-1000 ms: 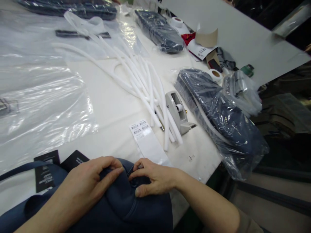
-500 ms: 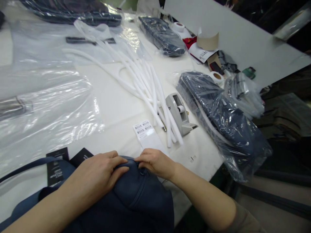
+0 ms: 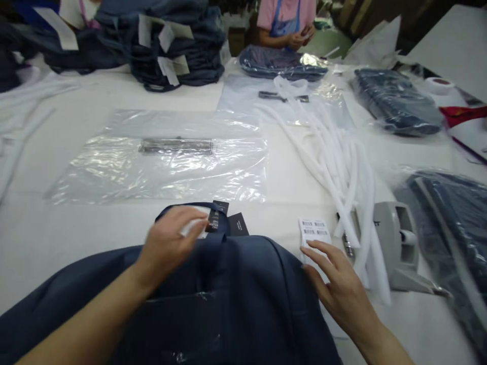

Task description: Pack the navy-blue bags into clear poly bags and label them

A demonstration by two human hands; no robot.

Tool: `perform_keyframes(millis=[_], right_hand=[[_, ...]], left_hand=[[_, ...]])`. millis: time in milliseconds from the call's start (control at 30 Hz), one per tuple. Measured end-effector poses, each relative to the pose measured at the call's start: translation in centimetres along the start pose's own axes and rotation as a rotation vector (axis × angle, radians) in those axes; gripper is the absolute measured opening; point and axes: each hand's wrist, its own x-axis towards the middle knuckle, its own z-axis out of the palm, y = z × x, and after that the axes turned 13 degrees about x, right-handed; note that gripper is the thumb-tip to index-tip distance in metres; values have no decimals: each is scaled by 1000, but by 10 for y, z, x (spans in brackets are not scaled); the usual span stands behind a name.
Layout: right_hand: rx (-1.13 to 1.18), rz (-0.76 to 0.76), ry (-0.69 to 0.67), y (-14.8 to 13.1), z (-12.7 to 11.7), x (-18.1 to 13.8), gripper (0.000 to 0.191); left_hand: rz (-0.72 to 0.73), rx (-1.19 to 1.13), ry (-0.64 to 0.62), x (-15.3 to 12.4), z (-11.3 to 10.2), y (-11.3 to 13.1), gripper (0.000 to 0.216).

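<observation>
A navy bag [image 3: 258, 284] lies in front of me, with its handle [image 3: 167, 208] looped at the far side. Black hang tags [image 3: 238, 224] stick out near the handle. Over the bag's upper side is my left hand [image 3: 167, 243], slightly blurred, its thumb and fingers apart beside the handle and tags. My right hand [image 3: 338, 284] is by the bag's right edge, fingers spread and holding nothing. Just beyond its fingertips lies a sheet of barcode stickers [image 3: 314, 230], partly covered by the hand.
White tubes [image 3: 331, 157] and a grey tape dispenser [image 3: 397, 238] lie on the right. A clear plastic bag [image 3: 125, 177] is spread mid-table. Plastic-wrapped navy bags [image 3: 399, 101] lie at right and back. Stacked navy bags [image 3: 175, 45] stand behind. A co-worker [image 3: 287, 23] is across the table.
My view has swung left. Both hands have come away from the bag's zipper edge and moved apart; the right fingers have spread. More of the bag shows.
</observation>
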Motion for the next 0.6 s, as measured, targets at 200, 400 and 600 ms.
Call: perform_keyframes(millis=[200,400,600], right_hand=[[146,-126,-221,-63,44,85,31],[128,181,-702,-74,87,143,37],[244,226,-694,-32,79,146,29]], left_hand=[[-351,105,-132,-18,-35,-118,30],[-3,221,-336,15,33,-126,47],[-34,208,-440,47,53,-112,11]])
